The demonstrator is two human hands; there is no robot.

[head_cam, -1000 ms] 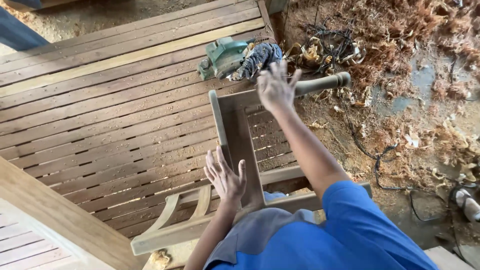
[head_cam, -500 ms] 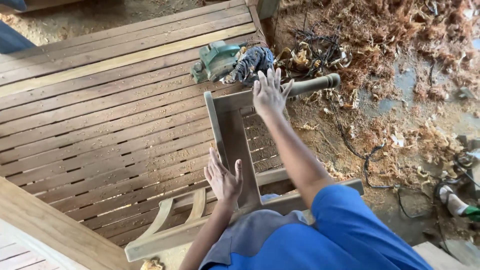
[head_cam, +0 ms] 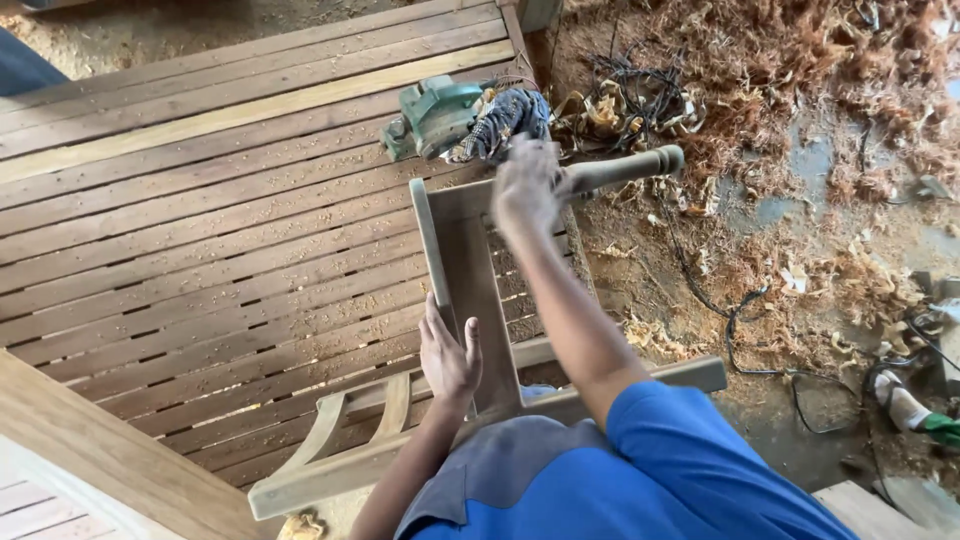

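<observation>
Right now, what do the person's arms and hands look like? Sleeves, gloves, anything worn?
Both hands bare: no gloves, rings or watch visible on the left hand; the right hand is motion-blurred, so small items can't be ruled out. Forearms uncovered. Short-sleeved shirt, bright blue sleeve on the right arm, with a grey-blue panel at the front.

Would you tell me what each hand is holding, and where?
Neither clearly grips: left hand lies flat on the wooden chair frame; blurred right hand is at its top rail.
</observation>
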